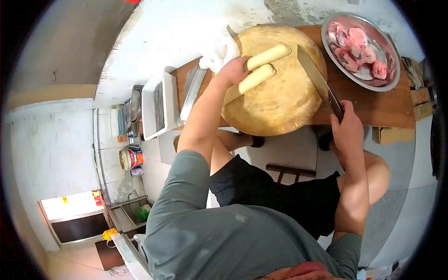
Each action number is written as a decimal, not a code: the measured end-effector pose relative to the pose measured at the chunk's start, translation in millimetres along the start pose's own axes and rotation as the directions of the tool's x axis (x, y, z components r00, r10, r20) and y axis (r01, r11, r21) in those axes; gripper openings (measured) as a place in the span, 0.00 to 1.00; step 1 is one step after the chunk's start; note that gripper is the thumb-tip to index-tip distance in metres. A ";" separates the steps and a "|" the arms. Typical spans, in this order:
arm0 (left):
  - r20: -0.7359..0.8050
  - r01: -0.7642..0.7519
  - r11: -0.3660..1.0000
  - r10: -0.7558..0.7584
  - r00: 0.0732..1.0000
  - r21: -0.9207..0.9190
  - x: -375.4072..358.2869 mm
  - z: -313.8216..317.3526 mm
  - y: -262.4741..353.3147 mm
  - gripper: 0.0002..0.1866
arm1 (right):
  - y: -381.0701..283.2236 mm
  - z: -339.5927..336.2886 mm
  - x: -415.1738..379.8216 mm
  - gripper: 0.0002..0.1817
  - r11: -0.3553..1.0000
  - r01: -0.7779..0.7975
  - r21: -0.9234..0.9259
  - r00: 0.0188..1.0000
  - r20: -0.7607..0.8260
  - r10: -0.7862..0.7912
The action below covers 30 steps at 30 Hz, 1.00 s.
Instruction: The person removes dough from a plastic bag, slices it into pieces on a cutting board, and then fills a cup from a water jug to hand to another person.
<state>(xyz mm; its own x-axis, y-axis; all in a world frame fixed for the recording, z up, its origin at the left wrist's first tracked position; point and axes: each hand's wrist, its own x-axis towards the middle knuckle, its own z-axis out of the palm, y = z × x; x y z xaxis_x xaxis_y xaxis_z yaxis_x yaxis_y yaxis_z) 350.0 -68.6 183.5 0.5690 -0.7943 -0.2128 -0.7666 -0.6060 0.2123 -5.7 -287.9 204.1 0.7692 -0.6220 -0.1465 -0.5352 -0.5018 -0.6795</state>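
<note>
A round wooden chopping block [284, 105] stands on a brown table, with two pale, smooth, cylindrical pieces [268, 57] lying side by side across its left part. My left hand [233, 71] rests on the left end of the upper piece, its fingers partly hidden. In my right hand [347, 123], at the block's right edge, is the dark handle of a cleaver [313, 72]. The blade slants up and left over the block, its tip near the right end of the upper piece but apart from it.
A metal bowl [395, 70] with pink raw meat [357, 49] sits right of the block. To the left are a white plastic bag [219, 53], thin metal skewers [193, 91] and a white tray [173, 100] holding more. My knees are below the table.
</note>
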 end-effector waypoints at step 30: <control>-0.189 0.240 0.970 -0.228 0.955 0.041 -12.8 5.0 -14.2 0.31 | -1.9 9.0 -0.2 0.19 0.998 0.064 -0.010 0.996 -0.054 -0.064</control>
<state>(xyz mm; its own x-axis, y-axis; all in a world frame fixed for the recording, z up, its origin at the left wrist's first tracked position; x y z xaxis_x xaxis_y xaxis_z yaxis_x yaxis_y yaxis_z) 352.2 -49.6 178.5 0.7749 -0.6281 -0.0712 -0.6191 -0.7768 0.1155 -1.7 -281.4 198.9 0.7821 -0.6199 -0.0635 -0.4884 -0.5466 -0.6802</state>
